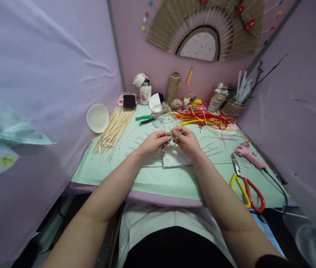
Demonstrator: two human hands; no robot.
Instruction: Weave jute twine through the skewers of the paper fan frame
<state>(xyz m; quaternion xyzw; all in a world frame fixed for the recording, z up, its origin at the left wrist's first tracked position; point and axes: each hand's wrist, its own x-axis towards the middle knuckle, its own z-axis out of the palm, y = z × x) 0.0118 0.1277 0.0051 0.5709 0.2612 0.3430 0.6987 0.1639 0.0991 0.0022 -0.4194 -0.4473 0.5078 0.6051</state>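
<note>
My left hand point(157, 141) and my right hand point(186, 140) meet over the middle of the table. Both are closed in a pinch on thin brown twine point(177, 133), which loops around the fingers of the right one. Under them lies a fan frame of thin sticks point(213, 149) spread outward, with a pale floral cloth piece point(174, 159) at its centre. My wrists and fingers hide part of the cloth and sticks. Just behind the hands are loose twine strands and green-and-black-handled pliers point(146, 119).
Bamboo sticks point(114, 130) and a white paper bowl point(98, 118) lie left. Behind stand a twine spool point(173, 87), a bottle point(145, 92) and red-yellow pipe cleaners point(205, 118). At right are a corded pink glue gun point(250, 155) and scissors point(240, 175). A large fan point(163, 31) hangs behind.
</note>
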